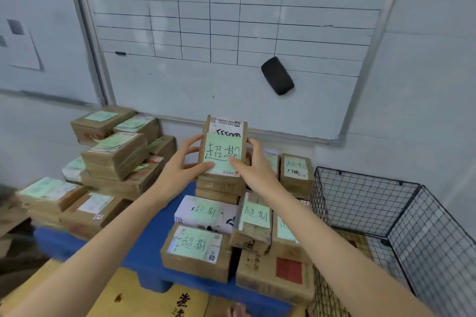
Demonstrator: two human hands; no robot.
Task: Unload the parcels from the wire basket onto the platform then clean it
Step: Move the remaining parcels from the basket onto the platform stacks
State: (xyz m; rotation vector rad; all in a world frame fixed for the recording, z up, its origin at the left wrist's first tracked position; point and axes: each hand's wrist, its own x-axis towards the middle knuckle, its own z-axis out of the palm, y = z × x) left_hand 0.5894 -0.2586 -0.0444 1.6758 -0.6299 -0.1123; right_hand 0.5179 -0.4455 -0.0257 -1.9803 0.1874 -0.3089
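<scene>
Your left hand (180,166) and right hand (255,166) grip one parcel (222,154) between them, thumbs on its green note, fingers curled round its sides. It is at the top of a stack (219,189) on the blue platform (110,249), and the basket (365,203) stands to the right.

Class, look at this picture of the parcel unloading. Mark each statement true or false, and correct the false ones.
1. The left hand and the right hand hold one parcel together. True.
2. The platform under the stacked boxes is red. False: it is blue.
3. A black eraser sits on the whiteboard. True.
4. The wire basket stands to the left of the stacked boxes. False: it stands to their right.
</scene>
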